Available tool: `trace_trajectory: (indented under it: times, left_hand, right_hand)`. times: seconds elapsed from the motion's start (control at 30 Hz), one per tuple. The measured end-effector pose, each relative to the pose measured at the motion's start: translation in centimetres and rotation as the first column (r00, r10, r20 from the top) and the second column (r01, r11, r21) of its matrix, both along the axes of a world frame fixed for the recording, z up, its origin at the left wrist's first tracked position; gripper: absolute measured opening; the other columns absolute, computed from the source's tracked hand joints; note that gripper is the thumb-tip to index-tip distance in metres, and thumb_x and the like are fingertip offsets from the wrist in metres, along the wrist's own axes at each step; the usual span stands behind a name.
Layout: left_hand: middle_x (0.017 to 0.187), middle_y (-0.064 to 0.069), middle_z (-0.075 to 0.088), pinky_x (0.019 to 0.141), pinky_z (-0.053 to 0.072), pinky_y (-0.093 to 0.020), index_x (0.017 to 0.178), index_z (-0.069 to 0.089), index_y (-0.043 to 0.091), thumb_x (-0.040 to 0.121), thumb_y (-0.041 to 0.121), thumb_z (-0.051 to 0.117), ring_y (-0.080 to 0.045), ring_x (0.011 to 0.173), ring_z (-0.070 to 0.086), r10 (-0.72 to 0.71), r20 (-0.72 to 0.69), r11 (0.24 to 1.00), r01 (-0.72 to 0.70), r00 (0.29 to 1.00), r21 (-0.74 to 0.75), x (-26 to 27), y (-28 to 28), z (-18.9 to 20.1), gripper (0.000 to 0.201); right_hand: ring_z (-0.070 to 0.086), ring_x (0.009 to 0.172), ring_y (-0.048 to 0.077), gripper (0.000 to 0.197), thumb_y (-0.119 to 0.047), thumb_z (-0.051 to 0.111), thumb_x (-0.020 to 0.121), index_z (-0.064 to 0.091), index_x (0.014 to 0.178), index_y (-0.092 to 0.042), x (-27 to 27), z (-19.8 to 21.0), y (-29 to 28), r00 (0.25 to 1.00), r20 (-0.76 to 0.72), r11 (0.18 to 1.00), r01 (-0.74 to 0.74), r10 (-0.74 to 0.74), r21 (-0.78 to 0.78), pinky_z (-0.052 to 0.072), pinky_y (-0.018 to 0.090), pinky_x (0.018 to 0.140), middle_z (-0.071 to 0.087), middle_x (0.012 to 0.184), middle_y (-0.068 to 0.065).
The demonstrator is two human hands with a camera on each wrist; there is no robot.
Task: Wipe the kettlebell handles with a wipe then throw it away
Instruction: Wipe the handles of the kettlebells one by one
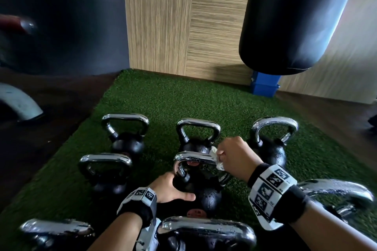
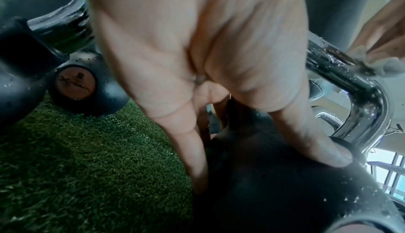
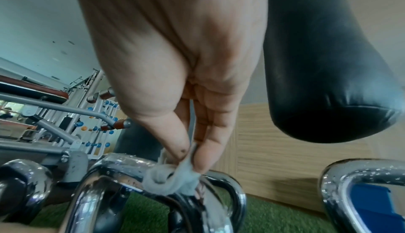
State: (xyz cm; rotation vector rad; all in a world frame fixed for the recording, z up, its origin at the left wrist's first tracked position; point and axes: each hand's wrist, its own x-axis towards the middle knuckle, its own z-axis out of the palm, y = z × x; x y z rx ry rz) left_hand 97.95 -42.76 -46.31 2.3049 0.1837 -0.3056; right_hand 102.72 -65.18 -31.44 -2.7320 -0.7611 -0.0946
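Several black kettlebells with wet chrome handles stand on green turf [image 1: 173, 98]. On the middle one, my right hand [image 1: 221, 157] pinches a crumpled white wipe [image 1: 217, 158] between thumb and fingers against the right end of the handle [image 1: 193, 157]. The right wrist view shows the wipe [image 3: 171, 179] bunched on the chrome bar [image 3: 122, 160] under my fingertips [image 3: 201, 165]. My left hand [image 1: 181, 187] rests on that kettlebell's black body [image 1: 208, 195] by the left handle base. Its fingers [image 2: 197, 167] lie straight down the ball and the thumb presses on top.
Three kettlebells [image 1: 125, 128] [image 1: 197, 130] [image 1: 273, 134] stand in the back row, one at the left [image 1: 106, 167], and more at the near edge [image 1: 206, 232] and right [image 1: 336, 191]. A black punching bag [image 1: 295, 16] hangs over a blue box [image 1: 264, 85]. A grey machine leg [image 1: 20, 102] is at the left.
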Motion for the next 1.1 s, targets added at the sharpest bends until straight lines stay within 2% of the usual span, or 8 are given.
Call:
trace_trajectory:
  times: [0.1,0.3,0.47,0.6,0.73,0.9,0.97,1.1]
  left_hand:
    - [0.104,0.030,0.054,0.082,0.037,-0.009,0.098,0.051,0.050,0.054,0.075,0.085,-0.001,0.111,0.056,0.017,-0.015,1.000,-0.017,1.000,-0.014,-0.2,0.1,0.0,0.061]
    - [0.138,0.010,0.054,0.098,0.037,-0.020,0.140,0.052,0.028,0.051,0.083,0.081,-0.008,0.125,0.052,0.036,-0.041,0.999,-0.035,0.999,0.014,0.0,0.1,-0.2,0.109]
    - [0.146,0.008,0.052,0.099,0.038,-0.023,0.144,0.048,0.028,0.041,0.089,0.078,-0.008,0.127,0.051,0.072,-0.071,0.997,-0.072,0.995,0.009,-0.3,0.0,0.0,0.123]
    - [0.144,0.010,0.056,0.101,0.040,-0.023,0.140,0.052,0.034,0.039,0.087,0.079,-0.008,0.125,0.054,0.081,-0.056,0.997,-0.080,0.995,0.021,0.0,-0.1,-0.1,0.117]
    - [0.142,0.011,0.057,0.106,0.042,-0.026,0.141,0.052,0.035,0.040,0.085,0.081,-0.010,0.129,0.055,0.080,-0.069,0.997,-0.079,0.994,0.020,0.1,0.0,-0.3,0.116]
    - [0.138,0.011,0.057,0.111,0.042,-0.029,0.141,0.053,0.031,0.049,0.079,0.083,-0.010,0.128,0.055,0.002,-0.045,1.000,-0.001,0.999,0.027,0.3,0.0,-0.1,0.108]
    - [0.131,0.013,0.063,0.104,0.045,-0.025,0.136,0.057,0.033,0.054,0.074,0.086,-0.009,0.122,0.059,-0.053,-0.053,0.995,0.058,0.997,0.081,0.3,0.4,0.5,0.096]
    - [0.123,0.009,0.072,0.087,0.047,-0.017,0.121,0.065,0.032,0.071,0.025,0.086,-0.009,0.108,0.065,-0.155,-0.050,0.930,0.163,0.987,0.329,0.8,2.2,3.5,0.054]
  right_hand:
    - [0.067,0.075,0.016,0.013,-0.006,0.064,0.079,0.076,0.079,-0.012,0.2,0.0,-1.3,0.997,-0.034,0.997,0.072,-0.071,0.038,0.058,0.026,0.068,0.071,0.083,0.003]
    - [0.069,0.076,0.017,0.013,-0.011,0.067,0.080,0.079,0.077,-0.016,0.8,-0.8,-1.7,0.986,-0.089,0.978,0.155,-0.143,0.142,0.054,0.021,0.064,0.073,0.081,0.003]
    - [0.065,0.069,0.017,0.013,-0.010,0.066,0.081,0.078,0.081,-0.011,1.4,-3.4,-3.6,0.924,-0.273,0.957,0.288,-0.267,0.041,0.044,0.017,0.053,0.072,0.077,0.006]
    - [0.063,0.065,0.019,0.018,-0.011,0.064,0.080,0.068,0.064,-0.018,1.8,-5.2,-4.2,0.890,-0.327,0.938,0.346,-0.317,0.032,0.039,0.014,0.041,0.062,0.061,0.001]
    - [0.071,0.055,0.015,0.013,-0.006,0.066,0.072,0.071,0.061,-0.010,1.9,-6.5,-3.8,0.846,-0.447,0.934,0.353,-0.292,0.059,0.058,0.025,0.053,0.073,0.061,0.009]
    - [0.068,0.049,0.015,0.008,0.000,0.068,0.070,0.074,0.069,-0.005,1.5,-7.6,-3.6,0.824,-0.499,0.923,0.367,-0.267,0.112,0.060,0.029,0.054,0.071,0.059,0.006]
    - [0.067,0.052,0.014,0.014,-0.002,0.070,0.072,0.072,0.063,-0.013,1.5,-7.0,-4.0,0.832,-0.467,0.927,0.370,-0.301,0.060,0.057,0.021,0.051,0.069,0.057,0.002]
    - [0.069,0.065,0.021,0.015,-0.002,0.068,0.079,0.081,0.083,-0.009,1.7,-4.1,-4.4,0.860,-0.363,0.922,0.388,-0.359,0.008,0.059,0.027,0.060,0.076,0.081,0.012]
